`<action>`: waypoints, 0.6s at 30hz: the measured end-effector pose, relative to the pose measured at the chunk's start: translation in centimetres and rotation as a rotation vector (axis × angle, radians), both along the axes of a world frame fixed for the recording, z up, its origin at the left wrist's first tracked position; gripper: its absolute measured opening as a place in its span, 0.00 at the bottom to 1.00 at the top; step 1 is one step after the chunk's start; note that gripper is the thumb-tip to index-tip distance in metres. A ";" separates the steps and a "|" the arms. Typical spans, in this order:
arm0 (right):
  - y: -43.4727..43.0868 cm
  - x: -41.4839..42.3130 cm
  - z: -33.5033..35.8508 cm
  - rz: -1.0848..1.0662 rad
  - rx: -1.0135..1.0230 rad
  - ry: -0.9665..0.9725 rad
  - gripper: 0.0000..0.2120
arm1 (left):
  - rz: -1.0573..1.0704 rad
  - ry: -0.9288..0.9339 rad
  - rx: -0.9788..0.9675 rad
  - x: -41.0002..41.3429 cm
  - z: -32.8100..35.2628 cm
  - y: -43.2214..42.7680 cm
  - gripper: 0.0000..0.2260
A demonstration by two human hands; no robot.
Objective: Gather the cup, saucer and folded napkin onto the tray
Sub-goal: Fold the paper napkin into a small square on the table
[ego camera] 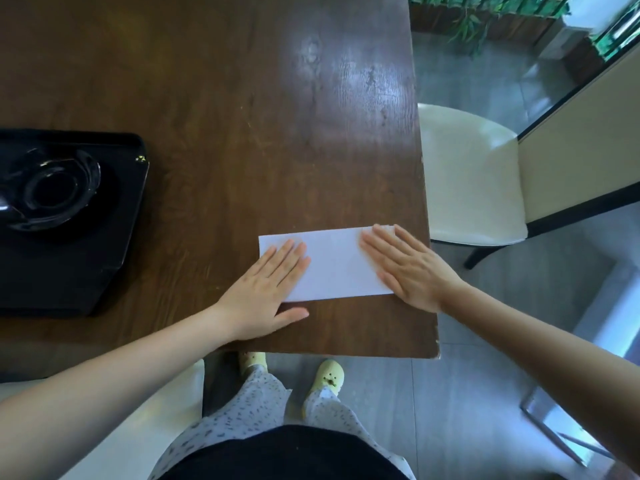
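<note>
A white folded napkin lies flat near the front right corner of the brown wooden table. My left hand presses flat on its left end, fingers spread. My right hand rests flat on its right end. A black tray sits at the left edge of the view. On the tray stands a clear glass saucer with a cup in its middle; part of both is cut off by the frame.
A cream chair stands just past the table's right edge. The table's front edge runs close to my legs and yellow slippers. Planters line the far right floor.
</note>
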State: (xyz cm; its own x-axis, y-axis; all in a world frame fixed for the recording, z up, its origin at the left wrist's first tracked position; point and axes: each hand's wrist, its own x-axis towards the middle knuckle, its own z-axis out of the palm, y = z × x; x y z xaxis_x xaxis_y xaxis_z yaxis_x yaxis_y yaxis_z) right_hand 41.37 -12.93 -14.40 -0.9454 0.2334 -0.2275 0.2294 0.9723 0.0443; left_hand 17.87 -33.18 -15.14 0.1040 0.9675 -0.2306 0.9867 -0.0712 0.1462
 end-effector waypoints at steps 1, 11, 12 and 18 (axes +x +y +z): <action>-0.9 0.7 0.0 0.025 -0.031 -0.009 0.26 | -0.035 0.013 0.008 0.1 0.0 -1.2 0.37; -7.5 4.5 0.8 0.026 -0.160 -0.074 0.45 | -0.194 0.052 0.157 1.0 -0.8 -8.0 0.23; -7.8 4.6 0.8 0.023 -0.151 -0.061 0.43 | -0.202 0.031 0.183 0.8 -0.7 -8.5 0.20; -9.9 5.6 1.1 0.038 -0.209 0.178 0.30 | -0.070 -0.228 0.219 0.2 2.6 -8.5 0.16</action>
